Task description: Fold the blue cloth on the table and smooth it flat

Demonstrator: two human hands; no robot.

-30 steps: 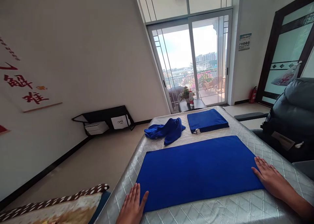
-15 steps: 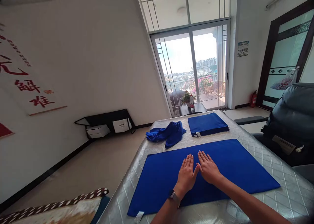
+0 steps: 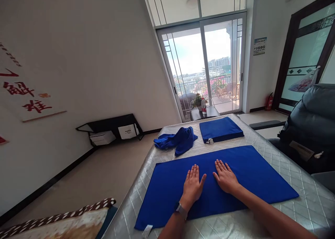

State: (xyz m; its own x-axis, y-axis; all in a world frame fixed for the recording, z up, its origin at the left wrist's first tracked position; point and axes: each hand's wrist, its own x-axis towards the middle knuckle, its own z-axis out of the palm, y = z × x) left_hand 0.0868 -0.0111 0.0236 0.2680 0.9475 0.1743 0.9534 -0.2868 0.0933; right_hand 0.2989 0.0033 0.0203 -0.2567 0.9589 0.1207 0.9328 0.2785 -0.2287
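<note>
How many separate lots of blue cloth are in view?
3: a flat cloth beneath the left hand and right hand; a crumpled cloth beyond it, at left; a stack beyond it, at right. The stack may hide more cloths.

The spread blue cloth (image 3: 211,198) is matt and smooth; the folded blue stack (image 3: 221,128) and the crumpled blue cloth (image 3: 180,141) have the same dull, soft textile look. The quilted cover (image 3: 285,167) beneath is silvery, with a satiny sheen. The armchair (image 3: 318,104) looks like smooth, faintly glossy leather, the hanging bag (image 3: 304,83) thin, translucent plastic
</note>
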